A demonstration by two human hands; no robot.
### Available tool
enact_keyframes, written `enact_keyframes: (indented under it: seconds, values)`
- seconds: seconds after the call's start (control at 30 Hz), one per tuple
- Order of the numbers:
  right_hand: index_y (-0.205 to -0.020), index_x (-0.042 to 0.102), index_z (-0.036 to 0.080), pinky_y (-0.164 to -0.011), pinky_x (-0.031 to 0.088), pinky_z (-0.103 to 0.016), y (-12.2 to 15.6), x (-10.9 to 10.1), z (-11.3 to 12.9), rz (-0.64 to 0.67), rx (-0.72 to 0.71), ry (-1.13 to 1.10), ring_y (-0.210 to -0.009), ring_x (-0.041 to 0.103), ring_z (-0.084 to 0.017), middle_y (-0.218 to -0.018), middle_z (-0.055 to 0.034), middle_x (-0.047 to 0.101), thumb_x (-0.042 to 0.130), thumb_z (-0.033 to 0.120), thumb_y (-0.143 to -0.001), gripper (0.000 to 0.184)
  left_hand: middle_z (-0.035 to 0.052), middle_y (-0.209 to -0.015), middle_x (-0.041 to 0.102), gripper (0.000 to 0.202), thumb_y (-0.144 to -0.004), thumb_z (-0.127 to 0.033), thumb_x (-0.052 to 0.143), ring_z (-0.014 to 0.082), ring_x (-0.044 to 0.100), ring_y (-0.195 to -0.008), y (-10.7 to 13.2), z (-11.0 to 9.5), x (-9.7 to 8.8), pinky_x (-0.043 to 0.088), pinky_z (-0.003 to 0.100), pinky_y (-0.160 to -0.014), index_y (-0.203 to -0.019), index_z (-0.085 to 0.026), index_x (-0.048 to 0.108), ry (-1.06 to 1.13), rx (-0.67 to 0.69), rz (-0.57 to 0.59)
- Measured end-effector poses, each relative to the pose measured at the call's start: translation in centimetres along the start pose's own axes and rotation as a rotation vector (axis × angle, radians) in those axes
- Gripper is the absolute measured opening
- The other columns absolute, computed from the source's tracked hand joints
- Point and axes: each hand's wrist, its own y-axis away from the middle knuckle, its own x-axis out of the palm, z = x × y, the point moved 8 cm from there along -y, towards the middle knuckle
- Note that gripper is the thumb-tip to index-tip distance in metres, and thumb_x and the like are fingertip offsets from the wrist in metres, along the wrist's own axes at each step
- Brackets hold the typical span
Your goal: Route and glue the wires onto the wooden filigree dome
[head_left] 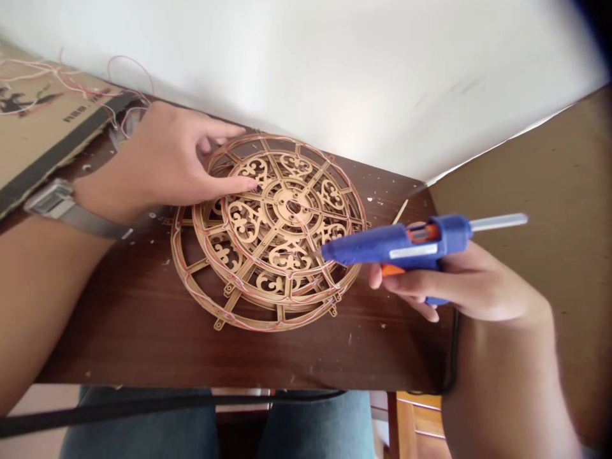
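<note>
Cut-out wooden rings [287, 252] with scrollwork and spokes lie stacked on the dark table. Thin red and white wires run along their rims and in to the hub. My left hand [184, 156] rests at the stack's upper left, thumb on the top ring's scrollwork and fingers over the outer rim, with a wide gap between them. In my right hand [459, 280] is a blue hot glue gun [382, 245], its fingers wrapped round the handle by the orange trigger. A clear glue stick [500, 222] sticks out of its back. The nozzle points left, over the right side of the rings.
Flat cardboard [52, 127] with loose red and white wires [62, 73] lies at the left. A white wall [335, 76] rises behind the dark table [157, 344]. A thin wooden stick [400, 211] lies near the right edge. The black cord [453, 357] hangs past the table's front right corner.
</note>
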Motion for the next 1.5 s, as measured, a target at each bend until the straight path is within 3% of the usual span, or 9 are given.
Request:
enact_keyframes:
  seconds: [0.1,0.17,0.23,0.33,0.5,0.77,1.07,1.23,1.5]
  values:
    - [-0.103,0.077,0.02,-0.04,0.036,-0.022,-1.0,-0.9,0.6,-0.054,-0.107,-0.11,-0.04,0.055,-0.01,-0.058,0.0065,0.062,0.086,0.045,-0.103,0.027,0.0114,-0.125,0.084,0.083,-0.094,-0.071,0.086,0.0202,0.064,-0.1,0.1,-1.2,-0.2,0.053,0.042,-0.12,-0.148,-0.009,0.082,-0.283,0.098,-0.025]
    - [-0.101,0.077,0.02,-0.042,0.035,-0.023,-1.9,-1.0,0.6,-0.068,-0.143,-0.15,-0.04,0.056,-0.01,-0.055,0.0069,0.061,0.086,0.04,-0.102,0.021,0.0121,-0.133,0.085,0.064,-0.104,-0.064,0.078,0.0235,0.071,-0.112,0.3,-2.6,-0.3,0.055,0.042,-0.118,-0.139,-0.012,0.085,-0.264,0.181,-0.033]
    - [-0.096,0.077,0.02,-0.044,0.034,-0.025,-2.8,-1.3,0.6,-0.128,-0.167,-0.186,-0.04,0.056,-0.011,-0.054,0.0063,0.06,0.084,0.036,-0.1,0.017,0.0056,-0.128,0.088,0.039,-0.109,-0.055,0.073,0.0222,0.075,-0.113,0.7,-4.6,0.1,0.058,0.038,-0.111,-0.123,-0.023,0.091,-0.172,0.306,0.01]
    - [-0.09,0.078,0.021,-0.044,0.031,-0.029,-3.8,-2.0,0.2,-0.282,-0.194,-0.244,-0.037,0.054,-0.012,-0.051,0.0056,0.056,0.083,0.034,-0.096,0.016,-0.001,-0.118,0.089,0.02,-0.11,-0.04,0.074,0.0192,0.079,-0.106,1.9,-7.8,2.3,0.059,0.034,-0.1,-0.109,-0.032,0.092,0.01,0.518,0.236]
    - [-0.077,0.076,0.021,-0.04,0.027,-0.032,-4.6,-3.2,-0.6,-0.496,-0.216,-0.312,-0.032,0.052,-0.016,-0.046,0.004,0.051,0.078,0.026,-0.086,0.011,0.0049,-0.111,0.085,0.021,-0.117,-0.022,0.07,0.0189,0.075,-0.101,4.0,-10.3,5.6,0.054,0.034,-0.098,-0.113,-0.025,0.09,0.122,0.711,0.5]
    - [-0.072,0.075,0.021,-0.038,0.025,-0.032,-5.0,-3.3,-0.7,-0.508,-0.206,-0.279,-0.03,0.05,-0.016,-0.045,0.0018,0.053,0.076,0.023,-0.083,0.011,0.0056,-0.108,0.077,0.022,-0.117,-0.019,0.07,0.0173,0.069,-0.098,4.3,-10.7,5.9,0.05,0.033,-0.095,-0.117,-0.025,0.092,0.127,0.745,0.54]
    - [-0.074,0.076,0.02,-0.038,0.027,-0.031,-5.3,-3.6,-0.8,-0.505,-0.201,-0.21,-0.03,0.047,-0.015,-0.044,-0.0009,0.055,0.074,0.028,-0.086,0.014,0.0052,-0.108,0.081,0.031,-0.122,-0.029,0.061,0.0201,0.074,-0.096,4.8,-11.5,6.0,0.05,0.039,-0.101,-0.113,-0.031,0.091,-0.084,0.814,0.542]
    - [-0.075,0.076,0.019,-0.037,0.029,-0.031,-5.4,-3.8,-1.0,-0.518,-0.191,-0.211,-0.03,0.048,-0.016,-0.043,-0.0005,0.054,0.076,0.028,-0.083,0.012,0.0043,-0.109,0.085,0.037,-0.118,-0.016,0.057,0.0199,0.077,-0.095,5.0,-11.6,6.2,0.052,0.039,-0.096,-0.108,-0.03,0.091,-0.145,0.874,0.504]
    - [-0.076,0.074,0.02,-0.038,0.027,-0.029,-5.2,-3.3,-0.8,-0.503,-0.164,-0.194,-0.03,0.045,-0.014,-0.043,-0.0018,0.057,0.075,0.031,-0.084,0.014,0.006,-0.115,0.086,0.034,-0.121,-0.02,0.059,0.0197,0.079,-0.101,5.2,-11.6,5.4,0.057,0.036,-0.094,-0.107,-0.025,0.089,-0.055,0.807,0.54]
